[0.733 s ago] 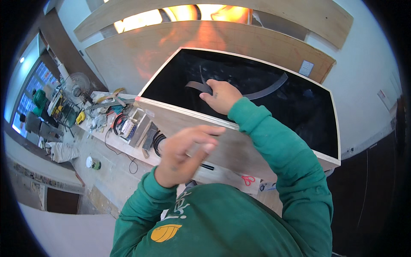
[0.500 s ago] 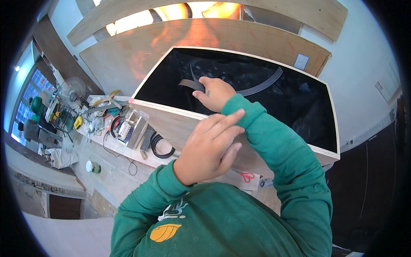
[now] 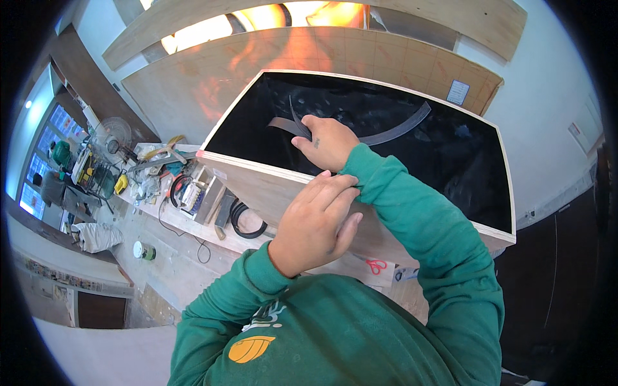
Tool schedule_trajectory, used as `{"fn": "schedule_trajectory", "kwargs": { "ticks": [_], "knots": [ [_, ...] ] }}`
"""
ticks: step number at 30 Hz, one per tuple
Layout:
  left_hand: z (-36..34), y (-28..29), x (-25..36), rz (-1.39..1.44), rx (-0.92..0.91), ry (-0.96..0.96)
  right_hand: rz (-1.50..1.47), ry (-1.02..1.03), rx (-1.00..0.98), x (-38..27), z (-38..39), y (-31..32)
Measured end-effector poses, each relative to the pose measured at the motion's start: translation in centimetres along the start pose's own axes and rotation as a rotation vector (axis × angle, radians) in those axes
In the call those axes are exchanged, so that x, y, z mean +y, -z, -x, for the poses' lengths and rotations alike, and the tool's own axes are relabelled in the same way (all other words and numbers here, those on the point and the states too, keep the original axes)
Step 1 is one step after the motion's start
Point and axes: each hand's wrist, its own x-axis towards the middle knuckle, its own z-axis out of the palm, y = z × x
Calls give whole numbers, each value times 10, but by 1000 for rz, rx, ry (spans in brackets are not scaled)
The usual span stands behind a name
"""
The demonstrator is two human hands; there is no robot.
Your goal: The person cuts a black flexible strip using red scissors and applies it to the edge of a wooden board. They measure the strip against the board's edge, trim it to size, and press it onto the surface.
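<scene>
A shiny black panel [image 3: 450, 180] with pale plywood edges tops a large wooden box. Over it, my right hand [image 3: 329, 145] is closed around a dark, curved edging strip [image 3: 400, 127]. One stretch of the strip arcs out to the right across the panel. Two ends, a brown-faced one and a thin pointed one, stick out to the left of my fingers. My left hand [image 3: 315, 219] is open at the near edge, its fingertips close against my right cuff, and it has no visible object in it. The palm of my right hand is hidden.
A low bench on the left carries a hammer [image 3: 224, 215], a coil of black hose [image 3: 248, 222] and scattered tools. Red scissors [image 3: 376, 266] lie under the box's near side. A white-and-green can [image 3: 144, 251] stands on the floor. Two people are far left, near a fan [image 3: 116, 135].
The fingers of my left hand have drawn back from over my right sleeve and bent slightly toward the panel edge. My right hand keeps its grip on the strip, almost unmoved.
</scene>
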Motion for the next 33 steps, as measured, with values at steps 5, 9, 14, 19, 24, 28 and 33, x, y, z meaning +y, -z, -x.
{"fn": "schedule_trajectory", "kwargs": {
  "ticks": [5, 9, 14, 19, 24, 28, 33],
  "knots": [
    [-4, 15, 3, -25, -45, -32, -63, 21, 52, 5, -2, -4],
    [15, 15, -10, 258, -190, -4, -29, 24, 71, 3, -3, 5],
    [30, 24, -4, 637, -275, 192, -26, 12, 63, 5, -5, 2],
    [64, 24, -19, 576, -622, 375, -17, 10, 71, 2, -5, 4],
    [130, 9, -28, 831, -663, 503, -12, 49, 29, -16, -1, 1],
    [134, 44, -28, 1046, -734, 411, -45, 108, 82, -6, 2, 1],
    [63, 127, 10, 1191, -931, -88, -28, 90, 90, -7, 4, 2]
  ]
}}
